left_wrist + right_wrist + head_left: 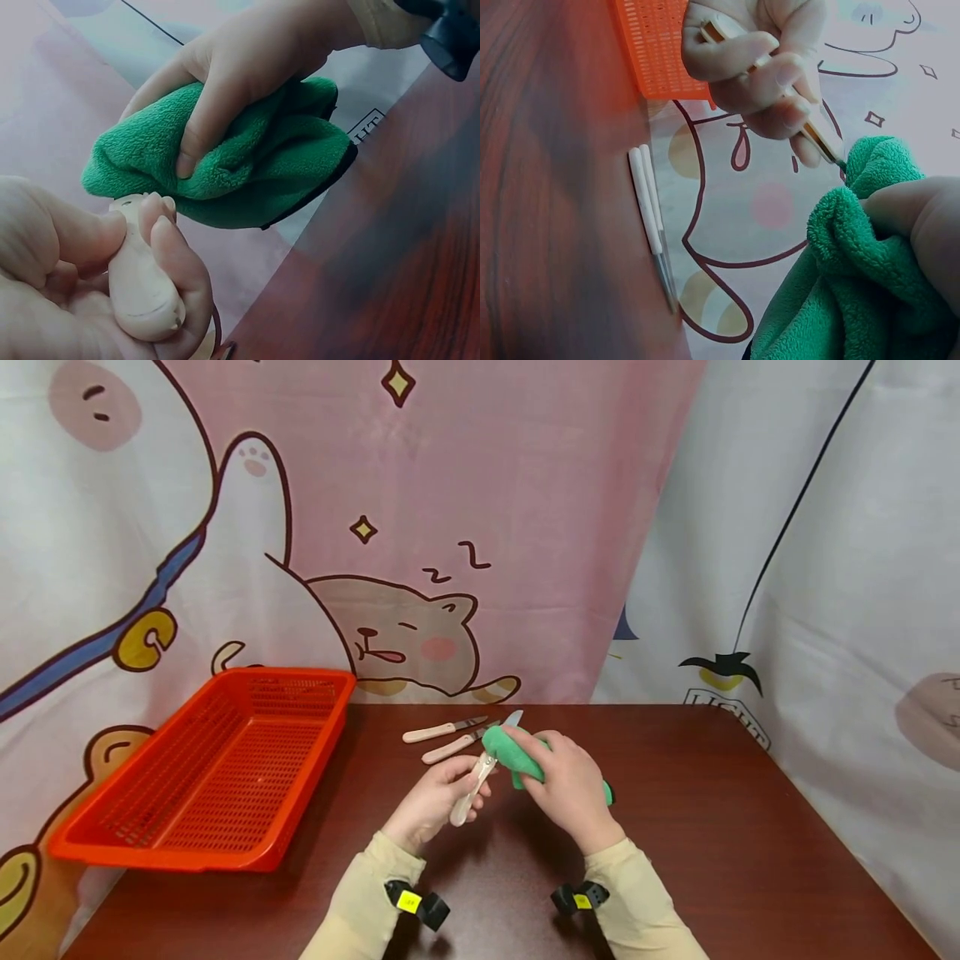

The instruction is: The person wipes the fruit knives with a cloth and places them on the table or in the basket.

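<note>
My left hand (431,800) holds a knife (472,792) by its cream handle, thumb on one side and fingers curled round the other. The handle (141,289) slants up toward the cloth. In my right hand (572,787) is a bunched green cloth (517,755), pinched over the knife where blade meets handle. Most of the blade is hidden by the cloth; a bright tip shows past it in the head view. In the right wrist view the fluffy cloth (847,262) touches the end of the handle.
Two more cream-handled knives, one farther back (431,733) and one nearer (448,749), lie on the dark wooden table (712,827) behind the hands. An orange-red perforated basket (277,847) stands at the left. A cartoon-printed curtain (555,527) hangs behind the table.
</note>
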Available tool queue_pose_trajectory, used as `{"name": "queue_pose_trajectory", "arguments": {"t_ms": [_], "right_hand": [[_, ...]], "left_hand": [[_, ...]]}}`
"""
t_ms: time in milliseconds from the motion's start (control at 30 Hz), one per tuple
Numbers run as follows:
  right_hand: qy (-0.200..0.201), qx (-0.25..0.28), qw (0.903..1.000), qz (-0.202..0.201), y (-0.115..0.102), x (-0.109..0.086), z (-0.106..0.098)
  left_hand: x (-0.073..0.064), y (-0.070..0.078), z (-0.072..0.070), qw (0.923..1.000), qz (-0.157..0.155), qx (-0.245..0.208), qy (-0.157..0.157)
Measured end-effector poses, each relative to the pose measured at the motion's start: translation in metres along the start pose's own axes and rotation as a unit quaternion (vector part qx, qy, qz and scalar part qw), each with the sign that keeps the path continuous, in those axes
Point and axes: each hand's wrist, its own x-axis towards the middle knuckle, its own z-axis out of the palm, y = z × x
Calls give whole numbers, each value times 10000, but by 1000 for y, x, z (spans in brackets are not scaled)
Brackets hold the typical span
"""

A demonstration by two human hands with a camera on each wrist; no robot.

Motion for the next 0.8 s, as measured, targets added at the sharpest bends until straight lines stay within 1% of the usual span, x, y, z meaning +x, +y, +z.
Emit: {"name": "queue_pose_trajectory", "arguments": {"t_ms": [233, 467, 600, 800], "right_hand": [[27, -141, 9996, 253, 7, 1, -5], [63, -147, 9985, 529, 15, 1, -12], [119, -168, 9983, 542, 19, 0, -15], [78, -225, 9978, 619, 20, 1, -18]], "left_hand": [[1, 0, 0, 9998, -105, -34, -147], [1, -2, 0, 9992, -237, -114, -292], [0, 0, 1, 9989, -294, -101, -356], [-2, 3, 2, 9987, -400, -115, -304]]}}
